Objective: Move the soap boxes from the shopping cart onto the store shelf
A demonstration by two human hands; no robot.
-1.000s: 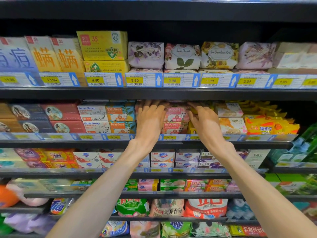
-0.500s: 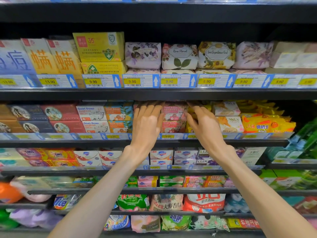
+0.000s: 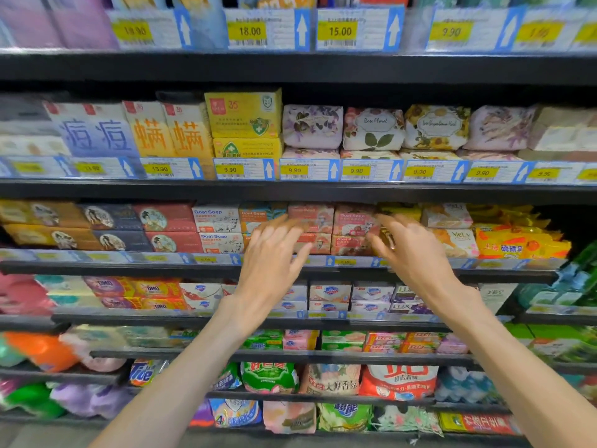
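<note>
Both hands are raised in front of the black metal store shelf (image 3: 290, 270), at the tier that carries boxed soap. The left hand (image 3: 274, 253) has its fingers spread and relaxed and holds nothing. The right hand (image 3: 410, 250) is likewise open, fingers extended, holding nothing. Motion blur prevents confirming whether any fingertip touches the stock.

Between the two hands, the pink cardboard soap boxes (image 3: 332, 227) stand on the tier in two stacked layers, two columns side by side, front faces outward. Immediately to their left are the white-and-blue "Goat Soap" boxes (image 3: 218, 227), also stacked two high. Further left are the dark red boxes with round portrait labels (image 3: 168, 227). To the right of the pink boxes are the yellow plastic-wrapped soap packs (image 3: 517, 240).

The tier above holds the floral paper-wrapped soap bars (image 3: 374, 129), with yellow price tags (image 3: 294, 170) marked 9.90 along its front edge.
</note>
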